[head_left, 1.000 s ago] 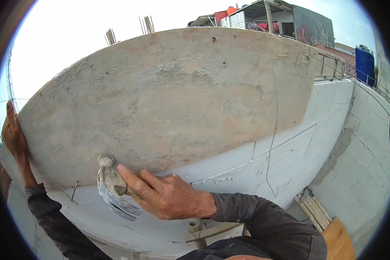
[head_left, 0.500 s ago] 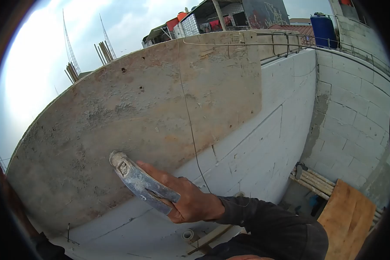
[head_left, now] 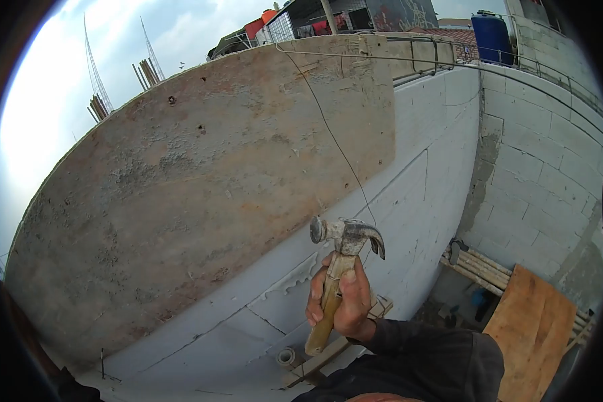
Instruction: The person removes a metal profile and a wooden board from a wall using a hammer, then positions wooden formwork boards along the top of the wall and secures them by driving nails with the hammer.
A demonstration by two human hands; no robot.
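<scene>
A claw hammer (head_left: 346, 236) with a wooden handle stands upright in my right hand (head_left: 345, 298), fingers wrapped round the handle just below the head. Its striking face points left and its claw right. Behind it rises a white block wall (head_left: 422, 181), with a long stained panel (head_left: 214, 174) along its upper part. A thin wire (head_left: 328, 130) hangs over the panel and ends close to the hammer head. At the far left edge only my left forearm (head_left: 33, 342) shows, dark and blurred beside the panel's lower end; the hand itself is hidden.
A nail or thin rod (head_left: 102, 363) sticks up at lower left. Below my right hand are a pipe end (head_left: 287, 357) and a wooden piece. At lower right lie a plywood sheet (head_left: 532, 328) and several poles. A block wall (head_left: 536, 181) and blue drum (head_left: 492, 39) stand at right.
My right hand has moved right and away from the panel, turning the hammer upright. The view has swung right, and my left hand, seen earlier at the panel's left edge, is out of sight.
</scene>
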